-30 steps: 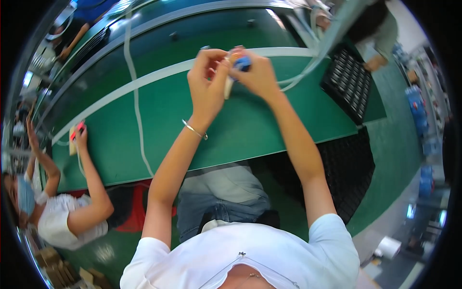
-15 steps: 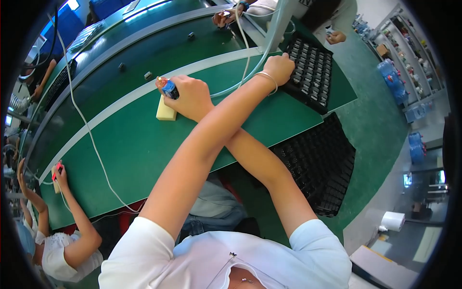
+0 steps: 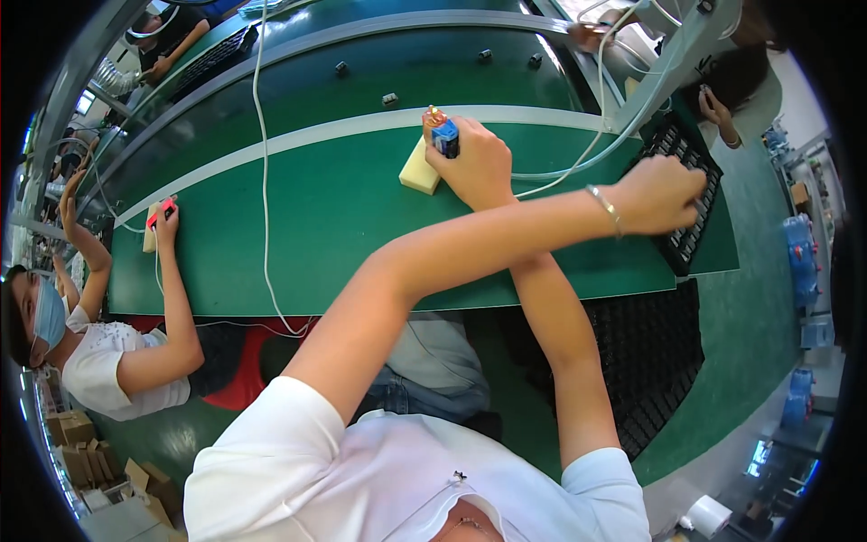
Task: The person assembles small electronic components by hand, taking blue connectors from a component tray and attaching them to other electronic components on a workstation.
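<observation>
My forearms cross over the green table, the left on top. My left hand (image 3: 664, 194) is at the left side of a black tray (image 3: 679, 244) holding rows of small metallic parts. Its fingers are curled together over the tray, and their tips are too blurred to show what they grip. My right hand (image 3: 479, 163) is wrapped round a small blue and black device (image 3: 445, 140) with an orange and brass-coloured top. Below and left of that device, a pale yellow block (image 3: 420, 170) lies on the table.
A conveyor (image 3: 298, 95) with several small metallic parts runs beyond the table. A white cable (image 3: 265, 181) crosses on the left. More black trays (image 3: 646, 361) are stacked below at right. A co-worker's hand (image 3: 165, 221) holds a red device; another person's hand (image 3: 718, 113) is beyond the tray.
The view has turned, so the scene sits further right. My left hand has moved nearer along the tray's left side. My right hand keeps hold of the blue device beside the yellow block.
</observation>
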Tool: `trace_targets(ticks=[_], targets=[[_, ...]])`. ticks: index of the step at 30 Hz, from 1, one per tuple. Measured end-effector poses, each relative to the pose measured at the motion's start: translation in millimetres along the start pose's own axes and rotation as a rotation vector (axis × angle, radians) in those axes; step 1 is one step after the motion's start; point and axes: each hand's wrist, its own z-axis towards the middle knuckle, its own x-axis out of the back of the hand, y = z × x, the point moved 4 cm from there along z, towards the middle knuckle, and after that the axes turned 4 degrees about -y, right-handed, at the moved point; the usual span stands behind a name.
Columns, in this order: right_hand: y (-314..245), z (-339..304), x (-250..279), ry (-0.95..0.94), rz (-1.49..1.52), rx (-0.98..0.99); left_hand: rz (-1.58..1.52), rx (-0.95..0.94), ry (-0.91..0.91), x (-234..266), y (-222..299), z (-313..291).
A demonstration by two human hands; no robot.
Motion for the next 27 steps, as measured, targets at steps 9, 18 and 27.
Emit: trace_targets(ticks=[9,18,27], targets=[[17.9,1.0,6.6,0.069,0.188,0.037,-0.447,0.260,0.390,171.9,41.5,-122.1],[3.7,69.2,-22.2,-0.008,0.054,-0.057,-0.536,0.540,0.878,260.5,-111.6,-248.8],[66.9,141.3,-48.9,0.019,-0.253,-0.121,-0.732,0.666,0.760,234.3,-129.9,-250.2]])
